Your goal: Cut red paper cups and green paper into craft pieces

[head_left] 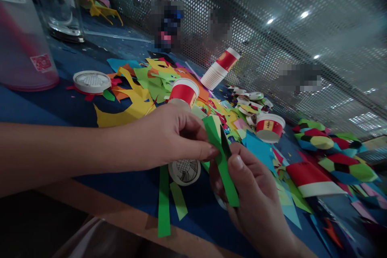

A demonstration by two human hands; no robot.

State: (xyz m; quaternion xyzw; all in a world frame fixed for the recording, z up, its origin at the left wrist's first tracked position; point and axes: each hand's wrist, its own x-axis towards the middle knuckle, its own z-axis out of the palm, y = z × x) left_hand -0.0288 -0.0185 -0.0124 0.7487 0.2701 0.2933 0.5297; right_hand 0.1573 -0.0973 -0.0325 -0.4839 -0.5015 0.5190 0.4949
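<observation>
My left hand (178, 141) pinches a green paper strip (222, 169) between thumb and fingers. The strip slants down in front of my right hand (252, 193), whose thumb and fingers close on a dark, narrow, pointed piece (225, 141) lying against the strip. Whether that piece is a blade or black paper I cannot tell. A pale patch shows at the strip's upper end. Below my left hand are a round white lid (184, 172) with a fish-like line drawing, a longer green strip (164, 205) and a short light-green strip (179, 201).
Coloured paper scraps (157, 78) cover the blue table (121, 193). Around them are a red-and-white cup (184, 90), a stack of cups (220, 68), another cup (270, 127), a second lid (91, 81) and patchwork paper shapes (347, 165). A translucent bottle (24, 48) stands left.
</observation>
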